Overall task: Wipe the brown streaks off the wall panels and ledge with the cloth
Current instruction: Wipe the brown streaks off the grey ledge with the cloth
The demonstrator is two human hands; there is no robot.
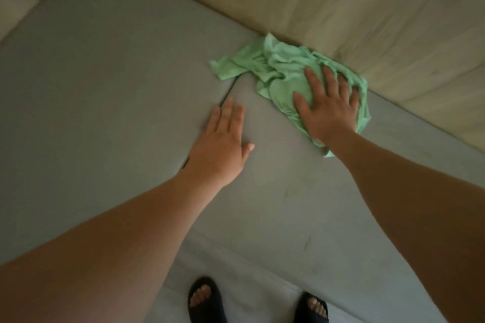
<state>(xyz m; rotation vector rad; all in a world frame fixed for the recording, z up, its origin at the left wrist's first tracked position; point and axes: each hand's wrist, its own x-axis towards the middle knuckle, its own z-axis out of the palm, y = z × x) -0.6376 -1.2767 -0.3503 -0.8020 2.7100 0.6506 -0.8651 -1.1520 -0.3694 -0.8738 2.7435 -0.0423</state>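
Head view: right hand (326, 110) flat, fingers spread, pressing a crumpled green cloth (275, 65) onto the grey panel (105, 86), right at the edge where it meets the beige surface (367, 7). Left hand (220, 149) flat on the grey, fingers straight, holding nothing, fingertips beside a dark seam (228, 91). 2 dark sandals (204, 301) at bottom.

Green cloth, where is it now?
In the head view the green cloth sits right of centre on the grey panel, under the right hand, against the beige panel.
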